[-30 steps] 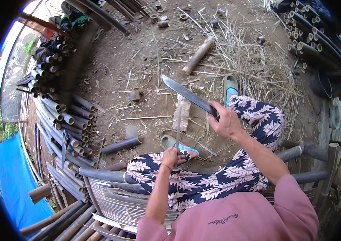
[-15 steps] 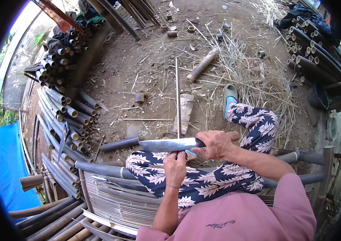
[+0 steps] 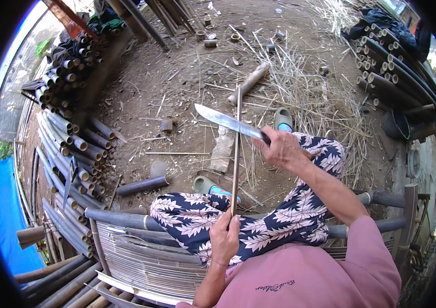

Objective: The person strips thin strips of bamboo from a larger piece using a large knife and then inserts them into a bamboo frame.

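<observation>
My left hand [image 3: 224,237] is closed round the near end of a long, thin bamboo strip [image 3: 237,159], which points away from me over my lap. In my right hand [image 3: 285,149] is the dark handle of a large knife [image 3: 223,119]. Its broad metal blade reaches to the left and lies across the strip, about midway along; whether the edge touches the strip I cannot tell. Beneath the blade, on the dirt, is a flat pale slab [image 3: 222,154].
I sit on a bamboo bench [image 3: 125,219]. Stacks of cut bamboo poles stand at left [image 3: 82,154] and right [image 3: 408,77]. A dark bamboo piece [image 3: 142,186], a short log [image 3: 249,83] and heaped shavings [image 3: 305,87] lie on the ground.
The knife has moved away from me along the strip, from beside my left hand, and its tip now angles farther forward. The strip's near end has been drawn toward my body.
</observation>
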`<action>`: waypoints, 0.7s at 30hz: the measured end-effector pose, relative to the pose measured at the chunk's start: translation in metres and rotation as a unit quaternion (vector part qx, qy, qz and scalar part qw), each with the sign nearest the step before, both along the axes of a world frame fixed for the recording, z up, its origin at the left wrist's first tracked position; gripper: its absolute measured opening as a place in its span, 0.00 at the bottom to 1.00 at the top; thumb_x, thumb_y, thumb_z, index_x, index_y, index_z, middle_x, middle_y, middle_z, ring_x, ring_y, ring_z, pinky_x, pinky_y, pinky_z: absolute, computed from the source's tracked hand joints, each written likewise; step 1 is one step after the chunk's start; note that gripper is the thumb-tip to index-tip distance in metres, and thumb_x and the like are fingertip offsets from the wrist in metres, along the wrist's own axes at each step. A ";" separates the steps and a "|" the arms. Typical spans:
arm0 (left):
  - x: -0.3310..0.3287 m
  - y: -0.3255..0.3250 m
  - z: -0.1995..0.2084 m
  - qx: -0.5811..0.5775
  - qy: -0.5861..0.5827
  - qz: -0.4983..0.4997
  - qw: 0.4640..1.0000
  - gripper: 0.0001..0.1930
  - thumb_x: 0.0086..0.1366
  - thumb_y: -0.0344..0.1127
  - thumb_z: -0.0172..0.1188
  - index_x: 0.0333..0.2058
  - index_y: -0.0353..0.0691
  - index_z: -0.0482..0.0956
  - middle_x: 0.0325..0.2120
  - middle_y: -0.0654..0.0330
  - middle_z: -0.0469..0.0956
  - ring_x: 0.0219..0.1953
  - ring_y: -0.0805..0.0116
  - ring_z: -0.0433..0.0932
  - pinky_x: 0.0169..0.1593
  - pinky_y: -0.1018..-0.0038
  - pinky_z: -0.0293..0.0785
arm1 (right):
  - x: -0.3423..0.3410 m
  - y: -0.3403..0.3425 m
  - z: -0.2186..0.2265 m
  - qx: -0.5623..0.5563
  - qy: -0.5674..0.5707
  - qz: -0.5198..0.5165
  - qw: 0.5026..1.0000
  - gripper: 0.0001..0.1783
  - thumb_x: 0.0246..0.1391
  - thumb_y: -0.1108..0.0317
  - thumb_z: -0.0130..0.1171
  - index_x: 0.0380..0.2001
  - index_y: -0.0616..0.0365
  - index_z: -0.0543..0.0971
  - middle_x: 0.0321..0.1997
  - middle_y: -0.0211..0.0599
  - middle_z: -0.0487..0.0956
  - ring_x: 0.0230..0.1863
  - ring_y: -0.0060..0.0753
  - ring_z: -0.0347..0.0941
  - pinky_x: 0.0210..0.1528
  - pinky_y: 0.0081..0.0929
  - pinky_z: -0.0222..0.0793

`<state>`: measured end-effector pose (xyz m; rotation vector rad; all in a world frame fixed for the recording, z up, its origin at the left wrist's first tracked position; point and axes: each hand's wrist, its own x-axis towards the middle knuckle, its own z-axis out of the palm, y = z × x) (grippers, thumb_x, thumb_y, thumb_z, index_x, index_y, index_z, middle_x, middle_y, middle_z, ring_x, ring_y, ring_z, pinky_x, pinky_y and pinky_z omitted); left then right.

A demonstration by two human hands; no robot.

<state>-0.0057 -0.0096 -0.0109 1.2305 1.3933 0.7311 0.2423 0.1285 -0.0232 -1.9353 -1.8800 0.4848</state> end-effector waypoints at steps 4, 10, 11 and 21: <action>-0.012 -0.029 -0.004 0.011 0.002 -0.015 1.000 0.14 0.65 0.27 0.53 0.48 0.31 0.77 0.24 0.57 0.73 0.25 0.70 0.70 0.30 0.74 0.68 | 0.029 0.024 0.001 0.030 -0.032 -0.017 0.999 0.33 0.60 0.34 0.44 0.34 0.56 0.76 0.20 0.48 0.77 0.25 0.53 0.78 0.29 0.45 0.73; -0.037 -0.054 0.012 -0.093 -0.084 0.014 0.992 0.16 0.71 0.34 0.49 0.49 0.30 0.78 0.21 0.65 0.71 0.18 0.80 0.64 0.22 0.80 0.61 | 0.089 0.061 0.014 0.004 0.019 -0.150 0.988 0.41 0.59 0.27 0.35 0.30 0.57 0.77 0.22 0.45 0.79 0.28 0.47 0.79 0.30 0.45 0.72; -0.036 -0.046 0.004 -0.117 -0.142 0.002 0.983 0.17 0.73 0.37 0.45 0.48 0.32 0.77 0.20 0.66 0.70 0.14 0.83 0.61 0.18 0.83 0.57 | 0.087 0.059 0.024 0.019 0.028 -0.145 0.989 0.41 0.59 0.27 0.34 0.30 0.57 0.77 0.22 0.45 0.79 0.28 0.47 0.79 0.29 0.45 0.72; 0.032 0.054 0.039 -0.089 -0.285 0.098 0.949 0.21 0.74 0.35 0.46 0.61 0.31 0.65 0.18 0.68 0.66 0.12 0.84 0.58 0.14 0.84 0.53 | -0.032 -0.046 0.020 0.105 0.085 0.138 0.981 0.29 0.57 0.38 0.53 0.29 0.57 0.73 0.22 0.45 0.75 0.25 0.49 0.77 0.26 0.41 0.71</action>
